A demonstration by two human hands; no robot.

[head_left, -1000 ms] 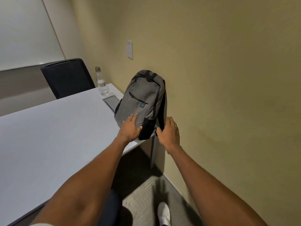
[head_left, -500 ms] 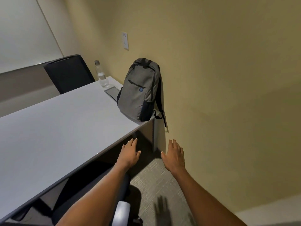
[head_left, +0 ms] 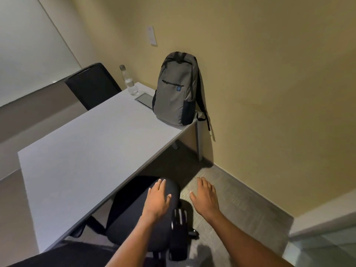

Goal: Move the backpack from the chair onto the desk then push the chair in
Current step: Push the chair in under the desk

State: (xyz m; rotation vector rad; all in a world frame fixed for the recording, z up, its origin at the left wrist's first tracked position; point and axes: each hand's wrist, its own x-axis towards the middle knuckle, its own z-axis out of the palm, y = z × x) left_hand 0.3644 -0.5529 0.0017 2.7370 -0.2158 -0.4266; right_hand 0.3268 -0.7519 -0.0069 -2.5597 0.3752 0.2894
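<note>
The backpack (head_left: 176,91) stands upright at the desk's (head_left: 92,151) far right corner, well apart from both hands. The left hand (head_left: 157,199) is spread flat over the chair (head_left: 134,212) seat; the right hand (head_left: 205,197) is open and empty above the floor.

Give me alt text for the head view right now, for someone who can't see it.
A grey backpack stands upright on the far corner of a white desk, against the wall. Below, two open hands reach toward a black chair not yet pushed in: the left hand over its seat, the right hand over the carpet beside it. A bottle and a second chair sit at the desk's far side.
</note>
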